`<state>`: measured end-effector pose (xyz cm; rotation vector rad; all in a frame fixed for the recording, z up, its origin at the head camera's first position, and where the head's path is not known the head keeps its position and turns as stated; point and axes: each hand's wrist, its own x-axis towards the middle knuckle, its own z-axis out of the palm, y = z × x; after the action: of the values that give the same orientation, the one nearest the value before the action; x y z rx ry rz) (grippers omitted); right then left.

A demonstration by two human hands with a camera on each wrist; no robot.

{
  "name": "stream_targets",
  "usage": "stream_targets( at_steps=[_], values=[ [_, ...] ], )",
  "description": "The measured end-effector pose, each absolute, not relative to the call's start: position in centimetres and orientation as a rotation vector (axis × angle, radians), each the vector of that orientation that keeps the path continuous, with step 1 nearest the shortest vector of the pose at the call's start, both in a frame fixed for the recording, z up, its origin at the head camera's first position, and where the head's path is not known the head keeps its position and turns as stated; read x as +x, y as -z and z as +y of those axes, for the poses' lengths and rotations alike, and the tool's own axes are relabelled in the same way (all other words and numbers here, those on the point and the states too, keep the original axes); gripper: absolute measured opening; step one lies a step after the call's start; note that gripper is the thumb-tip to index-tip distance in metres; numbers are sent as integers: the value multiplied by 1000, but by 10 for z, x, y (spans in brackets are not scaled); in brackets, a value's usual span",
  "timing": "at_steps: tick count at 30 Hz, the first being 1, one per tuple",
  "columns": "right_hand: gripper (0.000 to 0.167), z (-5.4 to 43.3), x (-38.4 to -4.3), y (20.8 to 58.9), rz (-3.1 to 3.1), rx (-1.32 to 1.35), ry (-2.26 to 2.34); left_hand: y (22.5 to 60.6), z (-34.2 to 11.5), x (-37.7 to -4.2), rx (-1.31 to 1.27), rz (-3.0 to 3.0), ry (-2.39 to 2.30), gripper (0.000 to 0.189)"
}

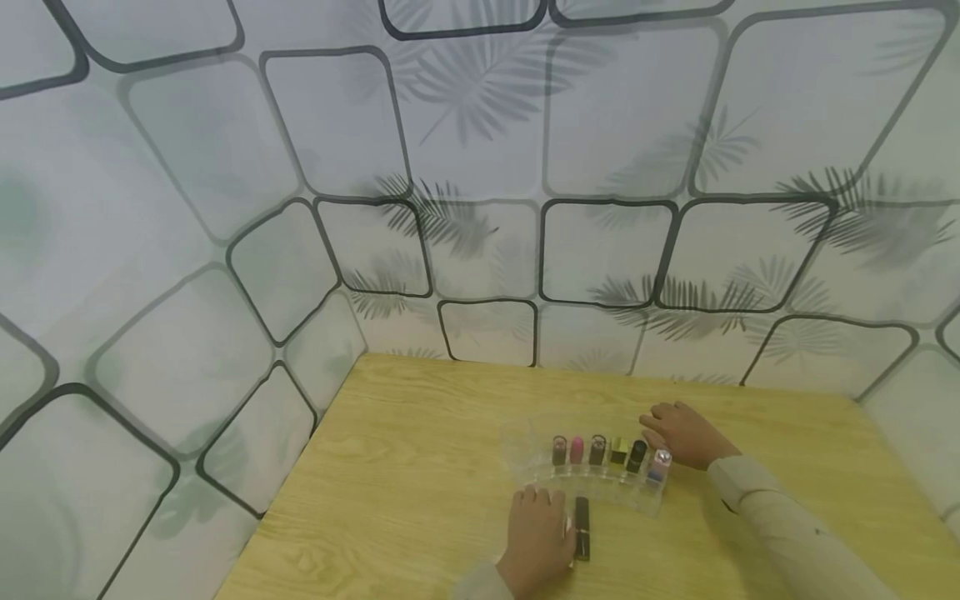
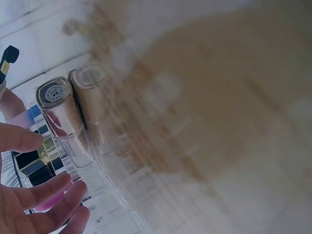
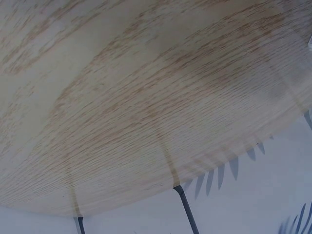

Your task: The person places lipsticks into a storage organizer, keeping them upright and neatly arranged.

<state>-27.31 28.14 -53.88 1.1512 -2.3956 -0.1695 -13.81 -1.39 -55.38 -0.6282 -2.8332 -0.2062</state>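
My left hand (image 1: pixel 536 537) is over the table in front of a clear lipstick organizer (image 1: pixel 645 500). In the left wrist view its fingers (image 2: pixel 48 195) are spread, with a gap between them and the thumb. A clear-ended cosmetic tube (image 2: pixel 66 122) with a round label on its end is just beyond the thumb. A black lipstick tube (image 1: pixel 582 529) lies on the table, right beside this hand. My right hand (image 1: pixel 690 435) is at the organizer's back right corner, fingers loosely bent and nothing seen in them. The right wrist view does not show this hand.
Several lipsticks stand in a curved row in the organizer, among them a pink one (image 1: pixel 577 450), a gold-topped one (image 1: pixel 618 450) and a black-capped one (image 1: pixel 637 456). The wood-grain table (image 1: pixel 390 467) meets a patterned wall (image 1: pixel 487 250) at the back and left.
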Motion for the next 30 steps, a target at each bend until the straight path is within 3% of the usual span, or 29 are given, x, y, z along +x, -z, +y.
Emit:
stream_targets(
  at_steps=[16, 23, 30],
  values=[
    [28, 282, -274, 544, -2381, 1162, 188, 553, -14, -137, -580, -2974, 269, 24],
    [22, 284, -276, 547, -2377, 1167, 173, 551, -14, -136, -564, -3017, 241, 23],
    [38, 285, -278, 546, -2388, 1165, 214, 548, -12, -138, -541, -3033, 152, 25]
  ],
)
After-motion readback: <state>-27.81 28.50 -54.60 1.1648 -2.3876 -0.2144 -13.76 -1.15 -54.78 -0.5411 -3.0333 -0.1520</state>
